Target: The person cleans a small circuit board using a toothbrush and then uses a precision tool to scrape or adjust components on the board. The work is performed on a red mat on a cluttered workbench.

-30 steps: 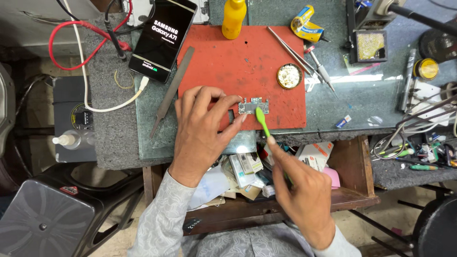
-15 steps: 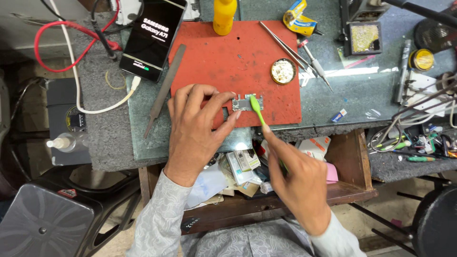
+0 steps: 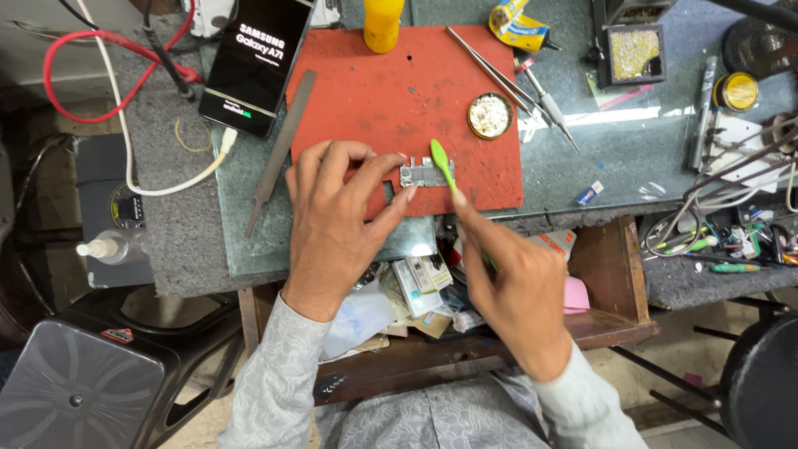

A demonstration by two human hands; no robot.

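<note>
Head view: cluttered glass bench, red mat. Small silvery board lies near the mat's front edge, left hand pinching it; right hand grips green brush touching it.

red mat, green brush, yellow bottle

A workbench with a glass top is seen from above. An open wooden drawer hangs just below the workbench's front edge. A dark plastic stool is placed on the floor left of the workbench, below a grey box. A round black seat is seen at the right of the workbench. Bright light is thrown back by the glass near the workbench's right side.
</note>
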